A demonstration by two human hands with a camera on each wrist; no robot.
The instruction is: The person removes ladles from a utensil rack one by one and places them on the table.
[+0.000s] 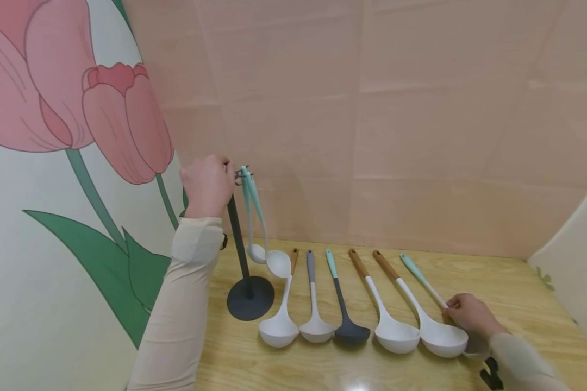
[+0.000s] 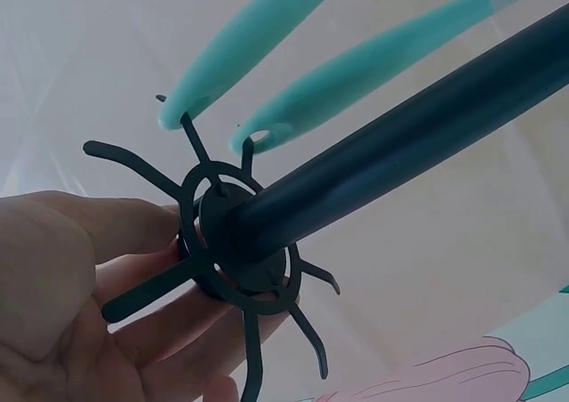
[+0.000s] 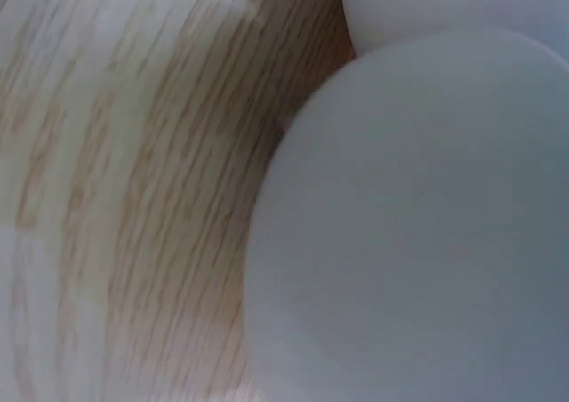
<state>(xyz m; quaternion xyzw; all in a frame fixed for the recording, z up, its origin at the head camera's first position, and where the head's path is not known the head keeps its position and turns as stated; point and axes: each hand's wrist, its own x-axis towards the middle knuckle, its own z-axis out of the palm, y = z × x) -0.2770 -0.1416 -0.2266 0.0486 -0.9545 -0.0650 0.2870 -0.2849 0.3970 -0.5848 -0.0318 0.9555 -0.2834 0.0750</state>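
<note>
At the left my left hand (image 1: 206,183) holds the top of a black utensil stand (image 1: 238,239), its fingers around the hub behind the hook ring (image 2: 191,206) in the left wrist view. Two white ladles hang from the hooks by turquoise handles (image 2: 333,82), bowls (image 1: 278,264) down. Far right, my right hand (image 1: 474,314) pinches the shaft of a ladle (image 1: 420,275) with a turquoise handle, lying over the table. Its pale bowl (image 3: 409,242) fills much of the right wrist view; in the head view the hand and sleeve partly hide it.
Several ladles lie in a row on the wooden table (image 1: 533,304), handles toward the back: white ones with brown handles (image 1: 359,263), one with a grey handle (image 1: 311,266), and a black one (image 1: 351,332). A pinkish covered wall (image 1: 420,136) stands behind, a tulip-painted wall (image 1: 54,260) at left.
</note>
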